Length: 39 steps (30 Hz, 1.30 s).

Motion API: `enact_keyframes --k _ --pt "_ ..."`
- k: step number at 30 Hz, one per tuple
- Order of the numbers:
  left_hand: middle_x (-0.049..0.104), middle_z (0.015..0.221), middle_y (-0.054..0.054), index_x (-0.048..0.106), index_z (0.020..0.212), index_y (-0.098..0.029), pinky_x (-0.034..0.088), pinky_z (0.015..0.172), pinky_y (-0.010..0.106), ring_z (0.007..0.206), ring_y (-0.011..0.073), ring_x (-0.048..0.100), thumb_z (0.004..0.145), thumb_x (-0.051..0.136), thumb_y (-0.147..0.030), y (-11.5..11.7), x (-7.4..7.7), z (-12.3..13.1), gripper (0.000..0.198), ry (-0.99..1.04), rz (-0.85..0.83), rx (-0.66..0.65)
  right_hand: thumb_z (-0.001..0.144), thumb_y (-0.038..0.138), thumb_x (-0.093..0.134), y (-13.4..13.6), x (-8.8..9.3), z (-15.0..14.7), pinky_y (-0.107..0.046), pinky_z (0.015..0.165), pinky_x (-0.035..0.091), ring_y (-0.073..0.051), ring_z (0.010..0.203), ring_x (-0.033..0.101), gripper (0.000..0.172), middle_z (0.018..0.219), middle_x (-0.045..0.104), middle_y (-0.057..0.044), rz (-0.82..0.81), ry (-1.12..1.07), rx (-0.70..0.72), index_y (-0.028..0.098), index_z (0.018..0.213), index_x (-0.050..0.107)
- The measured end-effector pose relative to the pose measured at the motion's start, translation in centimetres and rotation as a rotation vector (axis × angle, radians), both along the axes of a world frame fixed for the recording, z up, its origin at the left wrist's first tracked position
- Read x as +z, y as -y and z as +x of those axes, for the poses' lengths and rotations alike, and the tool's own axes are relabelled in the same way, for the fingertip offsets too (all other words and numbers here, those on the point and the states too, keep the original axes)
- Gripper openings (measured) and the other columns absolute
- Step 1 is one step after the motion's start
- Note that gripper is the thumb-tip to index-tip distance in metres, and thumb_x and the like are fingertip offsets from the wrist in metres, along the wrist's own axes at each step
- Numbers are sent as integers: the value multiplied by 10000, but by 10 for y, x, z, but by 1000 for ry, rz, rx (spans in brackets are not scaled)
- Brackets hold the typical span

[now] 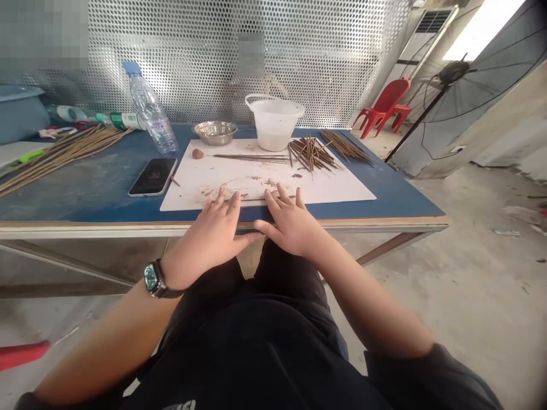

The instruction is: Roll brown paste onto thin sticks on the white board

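My left hand (pixel 217 225) and my right hand (pixel 288 219) lie palm down at the front edge of a white board (pixel 350 191), fingers stretched out. Under their fingertips runs a thin dark stick (pixel 253 200), partly hidden by the fingers. Brown crumbs (pixel 268 182) are scattered on the board just beyond. Farther back lie several thin sticks (pixel 250 158) side by side, with a small brown lump (pixel 198 154) to their left. A heap of brown sticks (pixel 314 152) rests on the board's right part.
Behind the board stand a metal bowl (pixel 215 132) and a white bucket (pixel 277 122). More sticks (pixel 346 145) lie at the right. On the left are a phone (pixel 152 177), a leaning water bottle (pixel 154 111), long brown strands (pixel 72 149) and a blue-grey basin (pixel 21 114). A perforated metal panel (pixel 183 62) rises behind.
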<state>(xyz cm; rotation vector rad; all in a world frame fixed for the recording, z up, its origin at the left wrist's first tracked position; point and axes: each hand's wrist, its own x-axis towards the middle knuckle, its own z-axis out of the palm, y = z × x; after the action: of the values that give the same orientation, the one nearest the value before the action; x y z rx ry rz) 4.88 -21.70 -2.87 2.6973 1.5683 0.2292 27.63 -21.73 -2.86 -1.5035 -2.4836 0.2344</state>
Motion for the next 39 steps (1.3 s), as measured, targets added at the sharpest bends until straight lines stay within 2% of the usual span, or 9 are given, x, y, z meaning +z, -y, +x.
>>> enact_keyframes --k 3,5,9,15,21,25,33,36,39 --pt "313 1831 281 205 1807 -10 273 1381 625 1750 458 137 1052 376 -874 12 -6 -5 1160 36 7 -9 1062 845 -2 13 -4 2 -748 1378 26 -442 1763 46 1183 1821 318 -291 21 -4 7 -65 1763 283" --pt "301 1836 280 193 1809 -12 270 1382 626 1747 469 135 1050 397 -871 12 -8 -5 1165 39 -6 -2 1066 838 -2 12 -6 0 -744 1380 31 -444 1762 47 1176 1827 302 -287 15 6 -4 -67 1765 273" --pt "287 1830 309 201 1796 24 248 1382 646 1740 499 132 1050 526 -800 -5 -5 1 1158 16 -30 35 1086 835 66 -5 0 -7 -727 1387 33 -448 1761 60 1144 1841 274 -264 0 46 -45 -60 1772 256" --pt "312 1823 304 224 1797 -4 264 1351 703 1728 519 172 1052 569 -747 -25 5 7 1107 9 -22 -5 1097 834 153 -24 13 -18 -706 1395 26 -440 1762 84 1119 1848 259 -256 22 74 -30 -48 1780 242" --pt "276 1833 306 216 1783 49 219 1380 679 1738 495 157 1074 541 -712 -7 1 3 1090 -46 -45 12 1074 842 39 -6 1 -11 -722 1389 44 -440 1764 57 1168 1836 285 -275 4 45 -7 -71 1764 271" --pt "286 1835 289 229 1788 29 225 1388 660 1747 475 132 1087 515 -697 4 -3 -2 1049 -32 -9 -9 1062 833 -23 9 -5 -5 -737 1382 46 -430 1766 49 1184 1830 284 -292 17 16 -1 -78 1766 255" --pt "306 1812 337 221 1780 36 252 1355 696 1720 527 200 1045 592 -717 -27 6 3 1116 -25 -48 40 1107 814 138 -23 6 -14 -741 1378 8 -452 1763 69 1107 1844 272 -271 -12 50 -60 -64 1770 256" --pt "327 1807 329 228 1787 11 254 1358 692 1722 517 205 1043 563 -755 -21 3 -1 1119 -26 -20 14 1100 808 62 -15 3 -8 -740 1379 6 -442 1764 78 1123 1833 305 -271 0 21 -28 -75 1761 269" --pt "327 1815 309 234 1792 0 254 1370 673 1736 494 176 1059 512 -770 -1 -3 -7 1098 -33 20 -13 1077 820 -3 6 -3 0 -744 1378 27 -447 1763 76 1164 1819 332 -284 20 -4 -3 -82 1754 287"
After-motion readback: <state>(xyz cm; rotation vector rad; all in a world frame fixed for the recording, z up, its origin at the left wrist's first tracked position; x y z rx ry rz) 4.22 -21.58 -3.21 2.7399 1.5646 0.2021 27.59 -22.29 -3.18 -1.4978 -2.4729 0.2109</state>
